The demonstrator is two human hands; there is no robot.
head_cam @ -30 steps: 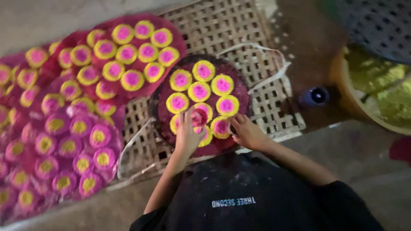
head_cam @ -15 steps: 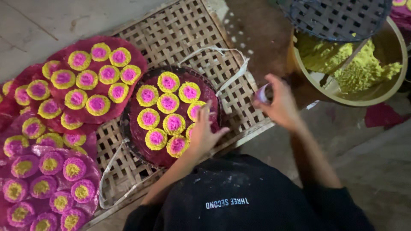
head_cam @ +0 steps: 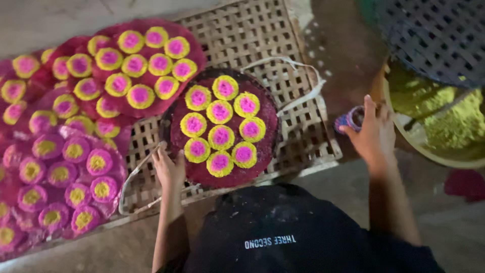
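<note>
1. Looking down from a head-worn camera, a person in a dark shirt leans over a woven bamboo mat point(head_cam: 298, 91) that fills the upper centre of the frame.
2. At frame centre on the mat sits a dark round tray point(head_cam: 262, 151) holding nine small discs point(head_cam: 221, 111), each pink in the middle with a yellow rim.
3. The left hand point(head_cam: 169, 169), lower left of centre, lies open with fingers flat against the tray's left edge.
4. The right hand point(head_cam: 375, 132), right of centre, is curled around a small dark cup point(head_cam: 352, 117); the grip looks loose.
5. A bowl of yellow powder point(head_cam: 444, 119) sits at the right edge, partly under a dark perforated basket point(head_cam: 434, 35).
6. More finished discs on pink sheets point(head_cam: 65, 162) crowd the left side.
7. Risks, as I judge them: the cup could tip and scatter powder over the finished discs; the left hand could nudge the tray and smear the soft patterns; a white cord point(head_cam: 298, 96) looped beside the tray might snag.
</note>
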